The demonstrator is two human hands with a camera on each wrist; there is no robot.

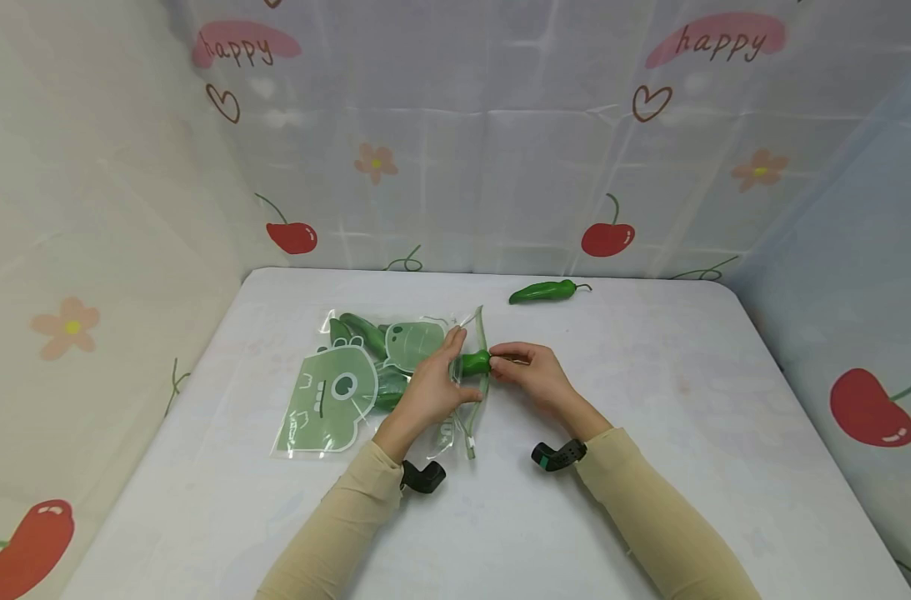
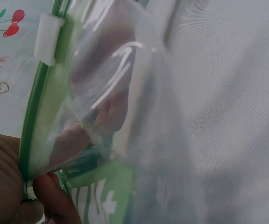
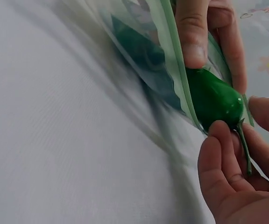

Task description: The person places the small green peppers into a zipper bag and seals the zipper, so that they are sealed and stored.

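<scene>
White tabletop point(image 1: 673, 483), cherry-print backdrop point(image 1: 485, 175) | left fingers point(image 1: 451, 348) grip bag point(image 1: 323, 425) | right fingers point(image 1: 512, 350) pinch pepper point(image 1: 474, 363)

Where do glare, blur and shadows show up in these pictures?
Head view: a faint shadow beside the right sleeve; left wrist view: bright white glare streaks on the bag, its right edge blurred; right wrist view: small highlights on the pepper, soft shadows across the table.

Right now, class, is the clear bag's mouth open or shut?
Open: the bag gapes in the right wrist view, its green edges parted around a pepper whose stem end sticks out.
</scene>
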